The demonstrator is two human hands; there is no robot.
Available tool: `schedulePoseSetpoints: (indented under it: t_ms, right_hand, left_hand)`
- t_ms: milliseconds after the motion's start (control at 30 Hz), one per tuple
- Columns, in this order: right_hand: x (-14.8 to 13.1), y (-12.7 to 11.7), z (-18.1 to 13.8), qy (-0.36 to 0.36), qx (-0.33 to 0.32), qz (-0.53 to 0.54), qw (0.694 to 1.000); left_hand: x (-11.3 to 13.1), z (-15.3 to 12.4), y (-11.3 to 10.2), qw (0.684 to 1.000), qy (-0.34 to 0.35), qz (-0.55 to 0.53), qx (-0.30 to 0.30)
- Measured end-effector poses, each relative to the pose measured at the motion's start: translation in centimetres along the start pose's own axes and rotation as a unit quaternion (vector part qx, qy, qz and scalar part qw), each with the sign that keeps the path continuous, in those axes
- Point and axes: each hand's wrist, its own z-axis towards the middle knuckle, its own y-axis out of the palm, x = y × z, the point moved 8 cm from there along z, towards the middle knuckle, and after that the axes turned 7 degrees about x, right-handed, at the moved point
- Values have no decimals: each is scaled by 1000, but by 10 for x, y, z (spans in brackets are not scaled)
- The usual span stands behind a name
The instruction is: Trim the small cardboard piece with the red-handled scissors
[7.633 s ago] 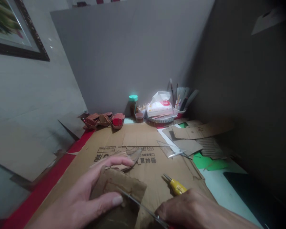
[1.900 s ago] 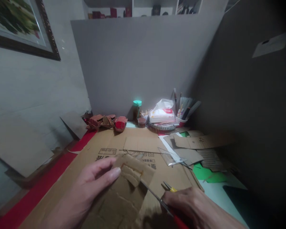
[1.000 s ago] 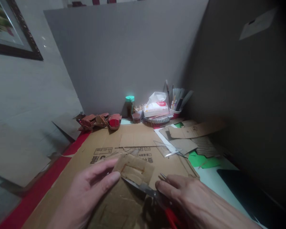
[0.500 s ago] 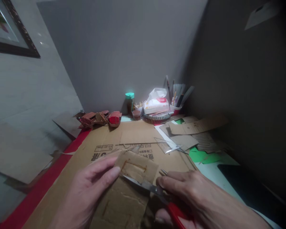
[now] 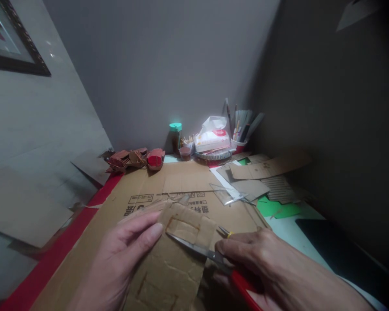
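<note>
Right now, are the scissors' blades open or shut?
Shut or nearly so: the scissors show as one thin blade line across the cardboard piece, gripped by the right hand.

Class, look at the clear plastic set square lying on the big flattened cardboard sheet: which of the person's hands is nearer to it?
Right. The right hand, gripping the scissors, sits just below the set square; the left hand, holding the cardboard piece, is farther off to the left.

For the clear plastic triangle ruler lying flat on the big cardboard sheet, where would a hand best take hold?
Probably the clear plastic triangle ruler's right end, coming from the right: that end reaches past the flattened brown cardboard sheet's edge onto loose scraps, so a hand might get under it. The rest lies flat.
</note>
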Motion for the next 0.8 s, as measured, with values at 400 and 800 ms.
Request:
schedulePoseSetpoints:
  t_ms: [400, 800]
  right_hand:
    - [-2, -5, 1, 17, -9, 20, 1000]
    - [-5, -3, 2, 26, -9, 38, 999]
  left_hand:
    - [1, -3, 10, 998, -25, -8, -64]
    - [-1, -2, 8, 998, -33, -38, -31]
